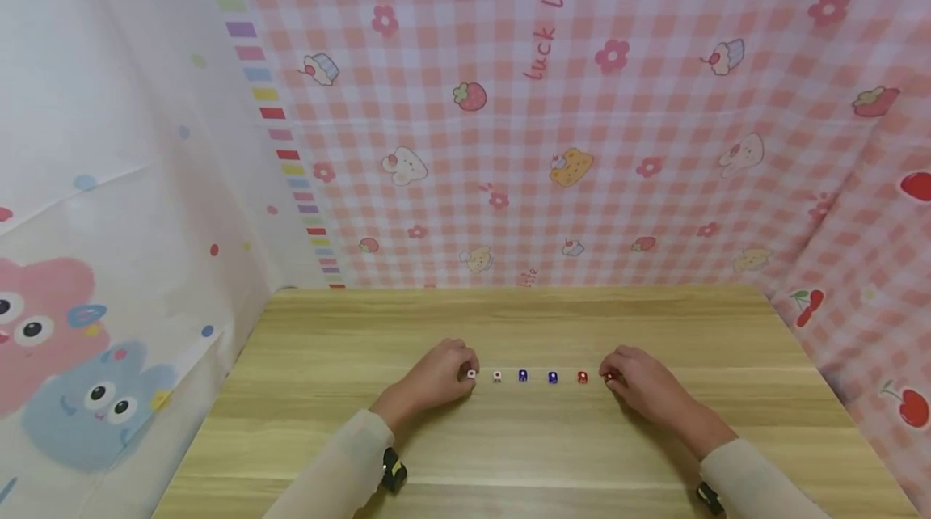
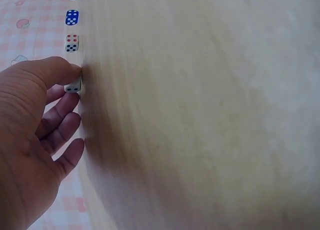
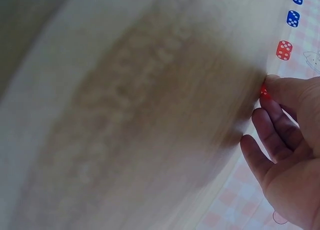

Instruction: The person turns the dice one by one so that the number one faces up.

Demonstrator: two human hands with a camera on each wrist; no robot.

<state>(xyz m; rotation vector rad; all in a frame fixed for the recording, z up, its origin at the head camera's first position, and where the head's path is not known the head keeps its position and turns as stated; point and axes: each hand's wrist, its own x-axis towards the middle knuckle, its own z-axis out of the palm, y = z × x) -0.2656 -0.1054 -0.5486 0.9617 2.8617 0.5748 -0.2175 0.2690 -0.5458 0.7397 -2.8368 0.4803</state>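
Note:
Several dice stand in a spaced row across the wooden table. At the row's left end my left hand pinches a white die between thumb and fingers. Beside it is a second white die, then two blue dice, one left and one right. A red die follows. My right hand pinches another red die at the right end, mostly covered by thumb and fingers. Both held dice appear to be at the tabletop.
A pink checked cloth hangs behind the table's back edge. Pale printed cloth hangs at the left, and more pink cloth on the right. Dark straps with small devices sit at both wrists.

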